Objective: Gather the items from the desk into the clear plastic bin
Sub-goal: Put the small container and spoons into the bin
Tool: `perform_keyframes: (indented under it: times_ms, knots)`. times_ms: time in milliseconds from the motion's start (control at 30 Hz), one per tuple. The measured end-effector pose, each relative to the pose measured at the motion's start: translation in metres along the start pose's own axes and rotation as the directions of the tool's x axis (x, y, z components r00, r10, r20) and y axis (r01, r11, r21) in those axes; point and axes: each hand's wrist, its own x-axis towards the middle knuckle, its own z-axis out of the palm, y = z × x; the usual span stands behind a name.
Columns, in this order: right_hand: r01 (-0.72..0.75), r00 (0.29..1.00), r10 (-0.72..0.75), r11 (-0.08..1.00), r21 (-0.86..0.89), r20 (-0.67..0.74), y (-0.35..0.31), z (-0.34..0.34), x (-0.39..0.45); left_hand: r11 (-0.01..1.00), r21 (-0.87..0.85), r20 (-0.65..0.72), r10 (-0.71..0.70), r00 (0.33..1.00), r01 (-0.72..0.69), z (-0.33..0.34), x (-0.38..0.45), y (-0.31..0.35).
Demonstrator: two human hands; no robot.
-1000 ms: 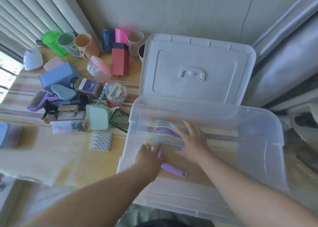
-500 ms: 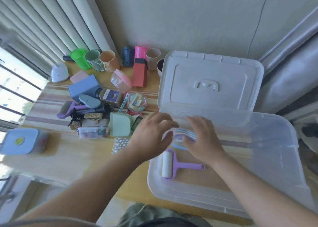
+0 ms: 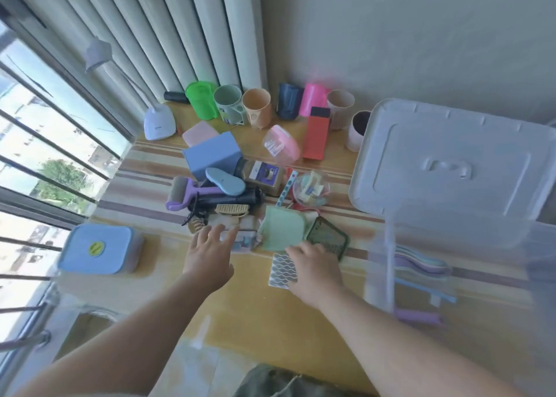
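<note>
The clear plastic bin (image 3: 388,264) stands at the right, with pastel spoons (image 3: 421,265) and a purple roller handle (image 3: 418,317) inside. Its lid (image 3: 451,155) leans behind it. A pile of items lies mid-desk. My left hand (image 3: 207,255) is open, fingertips touching a small clear box (image 3: 240,240) at the pile's front. My right hand (image 3: 313,268) rests open on a white wavy-patterned card (image 3: 281,268), just below a green square container (image 3: 282,231) and a dark mesh tray (image 3: 329,238).
Several cups (image 3: 255,107) line the wall. A blue box (image 3: 212,152), jar (image 3: 261,175), red box (image 3: 316,134), purple roller (image 3: 183,193) and round clear container (image 3: 311,187) sit in the pile. A blue lidded tub (image 3: 97,249) and white lamp (image 3: 158,122) are at left by the window.
Both hands left the bin and moved left to the pile on the desk. The view swung left, so the bin now sits at the right edge.
</note>
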Motion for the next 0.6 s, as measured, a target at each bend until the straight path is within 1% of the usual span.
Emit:
perform_keyframes:
  times_ms: [67, 167, 267, 333, 400, 467, 533, 600]
  knots:
    - [-0.044, 0.999, 0.044, 0.999, -0.012, 0.022, -0.003, 0.020, 0.010, 0.998, 0.039, -0.027, 0.049, 0.998, -0.048, 0.010, 0.011, -0.007]
    - [-0.084, 0.996, 0.084, 0.996, -0.013, -0.006, -0.007, 0.041, 0.018, 0.993, 0.060, -0.053, 0.107, 0.993, -0.103, 0.019, 0.020, -0.011]
    - [-0.128, 0.991, 0.128, 0.992, 0.011, -0.043, -0.013, 0.053, 0.024, 0.979, -0.025, 0.010, 0.204, 0.979, -0.204, 0.027, 0.021, -0.013]
    - [-0.157, 0.987, 0.156, 0.988, -0.006, -0.042, -0.017, 0.056, 0.028, 0.965, -0.105, 0.023, 0.243, 0.970, -0.239, 0.031, 0.016, -0.018]
    - [-0.178, 0.984, 0.177, 0.983, -0.045, -0.021, -0.020, 0.058, 0.029, 0.960, -0.127, 0.026, 0.255, 0.967, -0.250, 0.038, 0.008, -0.023]
    - [-0.189, 0.982, 0.190, 0.980, -0.053, 0.012, -0.022, 0.059, 0.026, 0.957, -0.143, 0.092, 0.268, 0.959, -0.254, 0.043, 0.001, -0.026]
    - [-0.194, 0.979, 0.195, 0.981, -0.011, 0.057, -0.023, 0.055, 0.021, 0.957, -0.169, 0.146, 0.262, 0.954, -0.237, 0.042, -0.005, -0.026]
    - [-0.187, 0.981, 0.183, 0.981, 0.051, 0.069, -0.024, 0.043, 0.014, 0.951, -0.234, 0.111, 0.232, 0.966, -0.201, 0.034, -0.012, -0.023]
